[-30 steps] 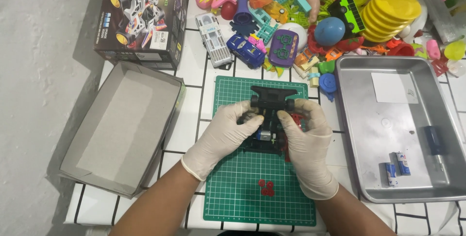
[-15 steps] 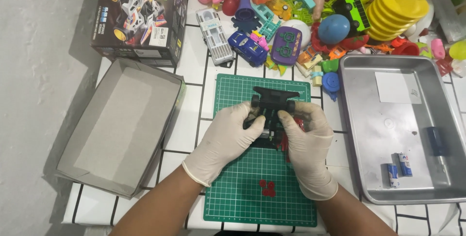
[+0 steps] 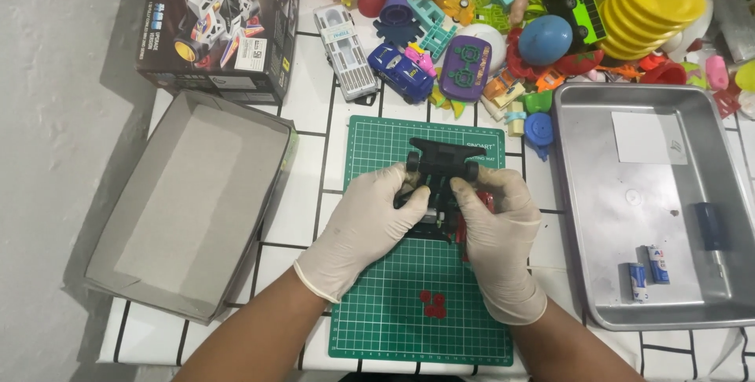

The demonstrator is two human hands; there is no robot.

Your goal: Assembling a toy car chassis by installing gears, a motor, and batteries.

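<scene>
A black and red toy car (image 3: 442,170) rests over the green cutting mat (image 3: 393,311), held from both sides. My left hand (image 3: 366,229), in a white glove, grips its left side. My right hand (image 3: 497,233), also gloved, grips its right side, where red parts show between the fingers. The car's lower half is hidden by my fingers. A few small red pieces (image 3: 432,304) lie on the mat near its front edge.
An open grey cardboard box (image 3: 189,201) lies on the left, with a printed toy box (image 3: 220,20) behind it. A metal tray (image 3: 621,217) on the right holds two batteries (image 3: 649,270) and a screwdriver (image 3: 712,233). Colourful toys (image 3: 503,28) crowd the back.
The view has shifted slightly. My hands have stayed on the toy car with only small finger movements.
</scene>
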